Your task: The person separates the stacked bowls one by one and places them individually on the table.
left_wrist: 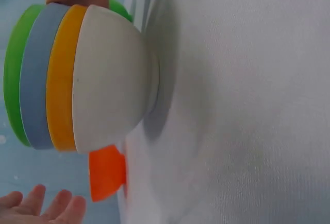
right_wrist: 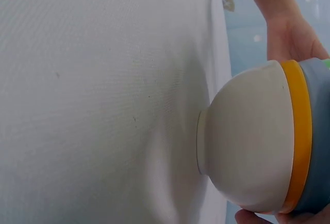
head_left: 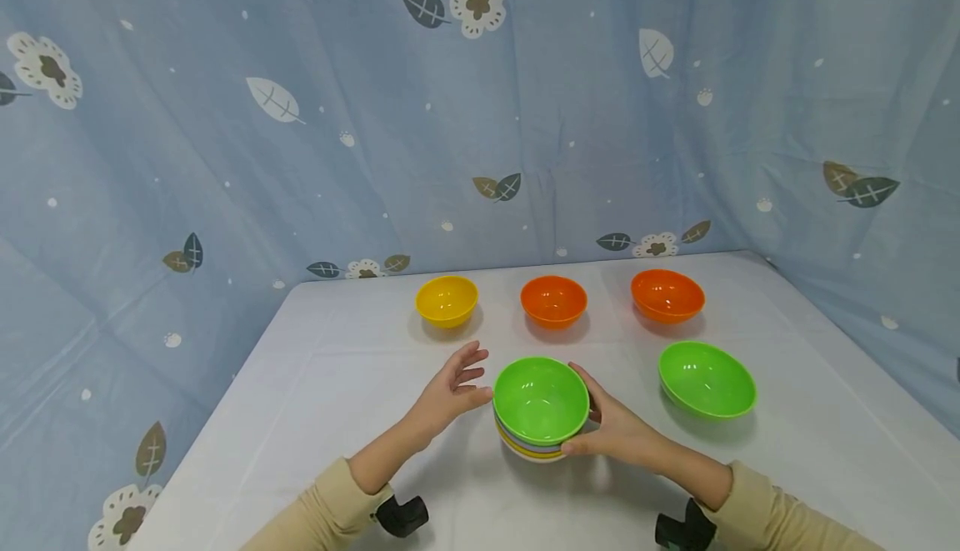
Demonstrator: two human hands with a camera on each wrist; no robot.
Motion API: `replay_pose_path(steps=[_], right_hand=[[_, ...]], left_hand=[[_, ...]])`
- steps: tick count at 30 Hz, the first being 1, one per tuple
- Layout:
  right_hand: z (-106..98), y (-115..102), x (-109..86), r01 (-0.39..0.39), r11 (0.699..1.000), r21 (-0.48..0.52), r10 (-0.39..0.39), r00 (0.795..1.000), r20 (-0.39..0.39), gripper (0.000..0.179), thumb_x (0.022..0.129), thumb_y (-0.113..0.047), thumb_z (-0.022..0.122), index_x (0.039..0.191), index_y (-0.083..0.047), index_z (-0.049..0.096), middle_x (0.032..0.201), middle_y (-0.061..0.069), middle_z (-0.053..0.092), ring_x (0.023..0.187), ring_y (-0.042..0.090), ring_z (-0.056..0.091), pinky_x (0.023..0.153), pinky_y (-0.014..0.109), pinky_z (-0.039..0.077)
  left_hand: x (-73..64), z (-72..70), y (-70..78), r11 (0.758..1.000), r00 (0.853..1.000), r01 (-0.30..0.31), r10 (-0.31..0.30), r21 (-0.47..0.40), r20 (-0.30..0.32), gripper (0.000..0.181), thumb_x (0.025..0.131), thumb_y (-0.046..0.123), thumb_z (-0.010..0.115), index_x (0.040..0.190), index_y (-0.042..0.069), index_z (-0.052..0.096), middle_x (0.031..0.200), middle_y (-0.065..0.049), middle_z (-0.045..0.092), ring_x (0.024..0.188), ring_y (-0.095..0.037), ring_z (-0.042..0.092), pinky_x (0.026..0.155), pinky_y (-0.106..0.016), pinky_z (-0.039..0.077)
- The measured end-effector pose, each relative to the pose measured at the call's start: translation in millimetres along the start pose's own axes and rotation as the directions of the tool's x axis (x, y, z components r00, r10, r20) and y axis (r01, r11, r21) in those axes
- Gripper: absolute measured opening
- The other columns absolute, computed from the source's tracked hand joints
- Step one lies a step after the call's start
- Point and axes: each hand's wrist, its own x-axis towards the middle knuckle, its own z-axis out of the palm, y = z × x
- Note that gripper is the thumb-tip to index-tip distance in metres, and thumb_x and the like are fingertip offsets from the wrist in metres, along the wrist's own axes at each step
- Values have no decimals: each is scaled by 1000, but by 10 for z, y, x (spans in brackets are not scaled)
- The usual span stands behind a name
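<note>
A stack of nested bowls stands between the two hands, with a green bowl (head_left: pixel 542 401) on top. Under it come a grey-blue bowl (left_wrist: pixel 41 80), a yellow-orange bowl (left_wrist: pixel 64 80) and a white bowl (left_wrist: pixel 111 80) at the bottom. My right hand (head_left: pixel 618 430) grips the stack from the right, thumb at the near side and fingers round the far side. On the other side my left hand (head_left: pixel 450 393) is held with fingers spread, its thumb tip close to the green rim; whether it touches is unclear. I cannot tell whether the white base touches the table.
Along the back of the white-covered table (head_left: pixel 337 368) stand a yellow bowl (head_left: pixel 447 302), an orange bowl (head_left: pixel 553 302) and a second orange bowl (head_left: pixel 667 296). Another green bowl (head_left: pixel 707 380) sits to the right of the right hand. A patterned blue curtain (head_left: pixel 360 117) hangs behind.
</note>
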Motion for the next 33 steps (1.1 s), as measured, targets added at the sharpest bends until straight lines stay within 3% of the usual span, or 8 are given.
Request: replay_pose_path(steps=[5, 11, 16, 22, 26, 33], right_hand=[[-12, 1, -2, 19, 1000, -8, -19, 1000, 12, 112, 69, -26, 80, 145, 3, 3, 146, 27, 21, 129, 43, 29, 101, 54, 33], [-16, 7, -1, 37, 999, -7, -37, 999, 18, 109, 69, -25, 80, 145, 3, 6, 144, 28, 24, 127, 43, 32, 99, 54, 34], [-14, 5, -4, 37, 999, 0, -37, 999, 14, 109, 69, -24, 80, 144, 4, 7, 144, 28, 25, 126, 43, 34, 99, 54, 35], [-10, 14, -1, 46, 999, 2, -46, 999, 15, 108, 69, -23, 80, 144, 3, 7, 143, 29, 25, 125, 43, 36, 98, 54, 36], [-7, 15, 1, 51, 999, 1, -51, 999, 15, 107, 69, -21, 80, 144, 3, 7, 142, 29, 27, 125, 43, 35, 98, 54, 36], [-5, 9, 4, 62, 998, -2, -62, 998, 10, 105, 69, -20, 80, 144, 3, 10, 140, 28, 30, 123, 42, 37, 97, 55, 36]], left_hand=[[-15, 64, -14, 995, 991, -72, 63, 76, 115, 82, 83, 32, 66, 145, 7, 18, 147, -15, 28, 132, -35, 29, 107, -47, 28], [-11, 148, -10, 981, 982, -116, 90, 155, 166, 86, 81, 37, 68, 146, 10, 19, 149, -11, 26, 133, -30, 28, 106, -45, 29], [2, 216, 25, 978, 978, -122, 89, 170, 190, 95, 77, 40, 72, 146, 7, 16, 150, -10, 22, 134, -28, 26, 107, -47, 28], [31, 296, 42, 983, 983, -79, 49, 166, 178, 109, 69, 42, 77, 147, 8, 10, 151, -11, 18, 135, -28, 24, 107, -51, 24], [35, 340, 32, 982, 983, -80, 49, 170, 177, 119, 63, 47, 80, 147, 10, 5, 150, -11, 17, 133, -28, 26, 105, -49, 28], [17, 411, 30, 960, 992, -91, 64, 266, 106, 114, 62, 34, 83, 147, 9, 10, 148, -8, 20, 126, -25, 35, 97, -44, 38]])
